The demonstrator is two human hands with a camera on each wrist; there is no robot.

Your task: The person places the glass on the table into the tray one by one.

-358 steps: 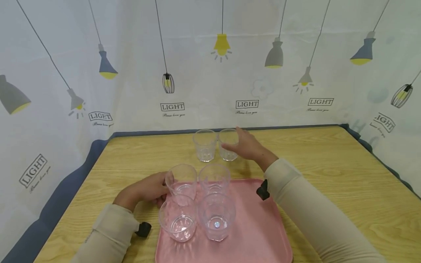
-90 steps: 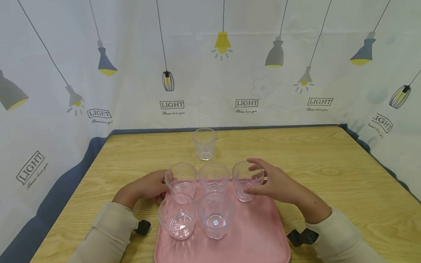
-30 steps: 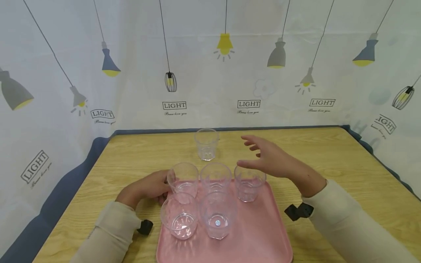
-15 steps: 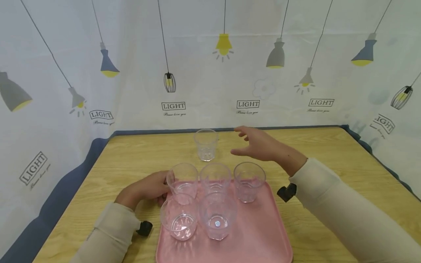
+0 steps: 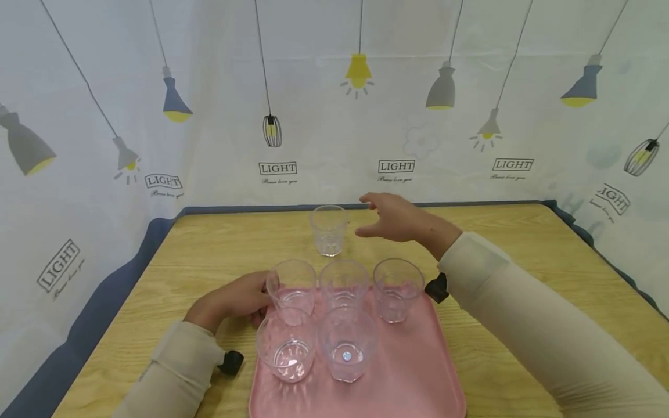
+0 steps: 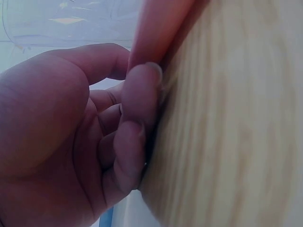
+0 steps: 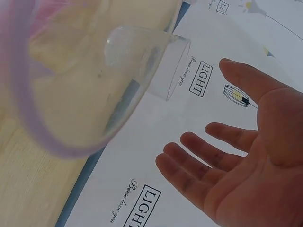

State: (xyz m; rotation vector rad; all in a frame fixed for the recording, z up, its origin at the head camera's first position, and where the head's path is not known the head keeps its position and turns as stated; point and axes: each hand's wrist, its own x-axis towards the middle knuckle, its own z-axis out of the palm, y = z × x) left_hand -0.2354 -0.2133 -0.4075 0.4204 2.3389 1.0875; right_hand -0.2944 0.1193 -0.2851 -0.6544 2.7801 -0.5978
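A pink tray [image 5: 413,371] lies on the table with several clear plastic cups [image 5: 286,345] standing upright on it. My left hand [image 5: 237,297] grips the tray's left rim. In the left wrist view its thumb and curled fingers [image 6: 137,94] pinch the pink edge, low against the wood. Farther back, a single clear cup [image 5: 328,232] stands upright on the bare table. Just right of that cup, my right hand [image 5: 393,216] hovers with spread fingers and touches nothing; the right wrist view confirms an unfilled palm [image 7: 246,165].
On the tray's back right stands another cup [image 5: 398,290], below my right forearm; its rim looms large in the right wrist view. The wooden table [image 5: 522,261] ends at a dark blue edge before a white curtain [image 5: 313,87] printed with lamps.
Over the longer span, a cup came from the table's back to the tray's back right, and my right hand let go. Since then that hand has moved back and left. My left hand stayed.
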